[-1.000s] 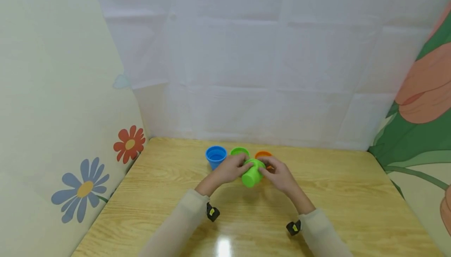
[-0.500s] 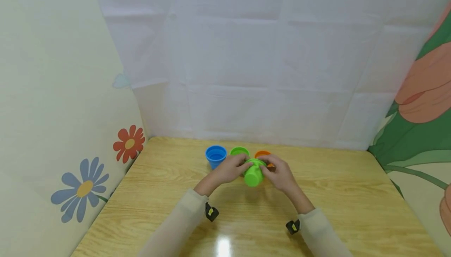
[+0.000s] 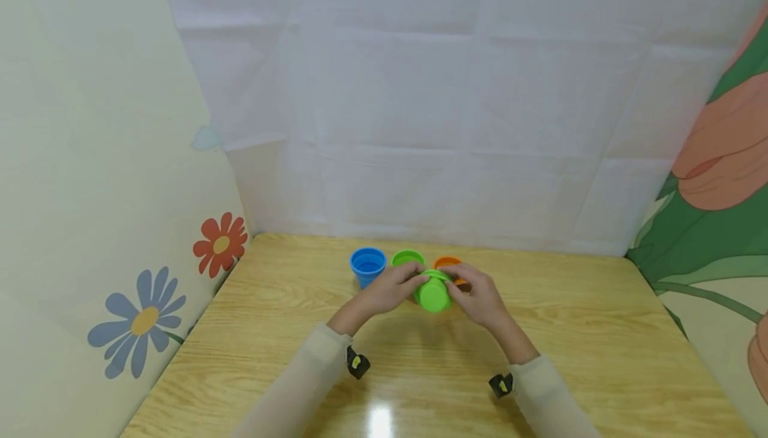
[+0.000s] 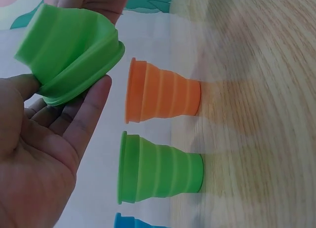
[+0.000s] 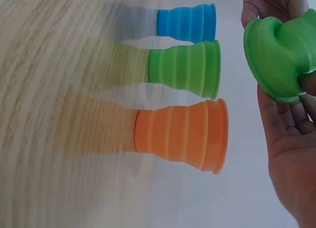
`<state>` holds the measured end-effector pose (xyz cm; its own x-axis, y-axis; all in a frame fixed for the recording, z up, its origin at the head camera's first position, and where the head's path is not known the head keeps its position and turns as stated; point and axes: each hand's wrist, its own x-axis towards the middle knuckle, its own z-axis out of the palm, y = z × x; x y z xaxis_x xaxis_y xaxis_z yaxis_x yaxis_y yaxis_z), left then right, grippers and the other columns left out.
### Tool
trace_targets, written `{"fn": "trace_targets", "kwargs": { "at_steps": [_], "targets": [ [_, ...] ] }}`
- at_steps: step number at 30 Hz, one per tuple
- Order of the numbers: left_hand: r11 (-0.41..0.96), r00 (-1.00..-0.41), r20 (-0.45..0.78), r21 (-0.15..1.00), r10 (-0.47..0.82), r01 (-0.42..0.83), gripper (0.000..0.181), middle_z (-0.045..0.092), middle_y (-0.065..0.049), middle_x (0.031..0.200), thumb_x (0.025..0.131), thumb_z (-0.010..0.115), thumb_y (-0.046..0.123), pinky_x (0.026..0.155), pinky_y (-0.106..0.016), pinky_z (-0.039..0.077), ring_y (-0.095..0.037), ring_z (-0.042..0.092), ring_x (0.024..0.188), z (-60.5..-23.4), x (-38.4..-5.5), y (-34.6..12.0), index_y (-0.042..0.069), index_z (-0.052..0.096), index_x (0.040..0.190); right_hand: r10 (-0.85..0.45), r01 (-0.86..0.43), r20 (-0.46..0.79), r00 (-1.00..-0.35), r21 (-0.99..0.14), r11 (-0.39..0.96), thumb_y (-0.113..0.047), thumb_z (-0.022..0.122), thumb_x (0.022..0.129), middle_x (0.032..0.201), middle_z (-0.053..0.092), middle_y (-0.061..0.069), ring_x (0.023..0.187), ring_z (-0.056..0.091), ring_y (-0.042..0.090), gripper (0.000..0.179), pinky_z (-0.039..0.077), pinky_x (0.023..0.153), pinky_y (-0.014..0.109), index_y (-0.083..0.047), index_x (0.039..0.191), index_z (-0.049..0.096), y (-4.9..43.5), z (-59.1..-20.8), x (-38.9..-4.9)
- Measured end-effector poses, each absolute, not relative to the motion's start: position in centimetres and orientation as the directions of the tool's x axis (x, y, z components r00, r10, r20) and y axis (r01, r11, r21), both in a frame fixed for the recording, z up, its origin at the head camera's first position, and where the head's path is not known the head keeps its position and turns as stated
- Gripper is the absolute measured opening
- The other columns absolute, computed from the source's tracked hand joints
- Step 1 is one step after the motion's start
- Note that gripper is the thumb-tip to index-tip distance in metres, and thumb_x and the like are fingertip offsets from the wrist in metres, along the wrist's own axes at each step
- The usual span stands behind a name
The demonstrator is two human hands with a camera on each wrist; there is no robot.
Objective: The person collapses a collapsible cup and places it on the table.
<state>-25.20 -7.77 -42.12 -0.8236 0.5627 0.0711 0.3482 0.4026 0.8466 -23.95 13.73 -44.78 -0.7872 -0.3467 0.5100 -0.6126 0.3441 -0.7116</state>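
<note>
A soft green collapsible cup (image 3: 435,297) is held above the table with its base turned toward me. My left hand (image 3: 390,288) pinches one side of its rim between thumb and fingers. On the opposite side my right hand (image 3: 480,297) grips it, the thumb pressing into the wall. That wall is dented and bent in the right wrist view, where the held cup (image 5: 276,53) shows a deep fold near its rim. The left wrist view has the cup (image 4: 71,45) tilted, its ribbed wall skewed against the rim. Its opening faces away and is hidden.
Behind the hands stand three upright ribbed cups in a row: blue (image 3: 368,263), green (image 3: 409,258) and orange (image 3: 447,263). The wooden table (image 3: 420,385) meets a white sheet (image 3: 456,125) at the back. Flower-painted walls flank both sides.
The green cup in the hands has tilted so its base faces me more squarely, and it has shifted slightly right. Both hands have stayed almost in place. The standing cups have not moved.
</note>
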Motion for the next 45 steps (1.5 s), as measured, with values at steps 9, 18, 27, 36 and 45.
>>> {"fn": "trace_targets", "kwargs": {
  "at_steps": [9,18,27,36,45],
  "targets": [
    [0.307,-0.844,0.134,0.893,0.519,0.330,0.032,0.056,-0.008,0.108,0.101,0.036,0.034,0.075,-0.035,0.056,-0.018,0.060,0.093,-42.1,-25.2,-8.0,0.011,0.050,0.119,-0.367,-0.414,0.340,-0.866,-0.899,0.145,-0.009,0.054,0.094,0.116,0.059,0.019,0.103,0.057,0.029,0.038,0.054,0.079,0.041,-0.003,0.131,0.049,14.1,-43.8,-22.9],
    [0.213,-0.834,0.034,0.960,0.550,0.180,0.037,0.053,-0.011,0.111,0.102,0.035,0.036,0.084,-0.046,0.052,-0.027,0.055,0.102,-42.1,-25.4,-8.3,0.008,0.051,0.120,-0.365,-0.355,0.263,-0.893,-0.911,0.212,-0.035,0.055,0.094,0.124,0.058,0.003,0.106,0.058,0.019,0.043,0.054,0.082,0.037,-0.015,0.132,0.053,14.7,-44.2,-23.5],
    [0.387,-0.866,0.015,0.890,0.500,0.239,0.040,0.061,-0.003,0.096,0.094,0.044,0.052,0.070,-0.034,0.055,-0.017,0.061,0.086,-42.2,-25.4,-8.4,0.018,0.058,0.110,-0.382,-0.328,0.237,-0.893,-0.925,0.193,-0.035,0.054,0.094,0.127,0.057,0.003,0.104,0.058,0.019,0.045,0.052,0.084,0.038,-0.013,0.132,0.052,14.6,-44.5,-23.7],
    [0.391,-0.897,0.018,0.896,0.442,0.210,0.039,0.058,-0.006,0.105,0.099,0.039,0.044,0.073,-0.040,0.056,-0.017,0.059,0.088,-41.7,-24.8,-8.0,0.016,0.054,0.121,-0.481,-0.302,0.266,-0.835,-0.953,-0.002,-0.018,0.051,0.097,0.137,0.045,0.017,0.115,0.053,0.016,0.049,0.051,0.088,0.029,0.000,0.141,0.036,14.9,-44.8,-23.7],
    [0.440,-0.877,0.053,0.850,0.478,0.290,0.036,0.062,0.000,0.106,0.095,0.048,0.045,0.072,-0.035,0.053,-0.015,0.060,0.089,-41.9,-24.9,-7.8,0.021,0.056,0.120,-0.448,-0.325,0.263,-0.855,-0.943,0.067,-0.017,0.051,0.097,0.126,0.052,0.016,0.106,0.056,0.016,0.045,0.053,0.083,0.034,-0.005,0.139,0.041,14.9,-44.9,-23.8]
  ]
}}
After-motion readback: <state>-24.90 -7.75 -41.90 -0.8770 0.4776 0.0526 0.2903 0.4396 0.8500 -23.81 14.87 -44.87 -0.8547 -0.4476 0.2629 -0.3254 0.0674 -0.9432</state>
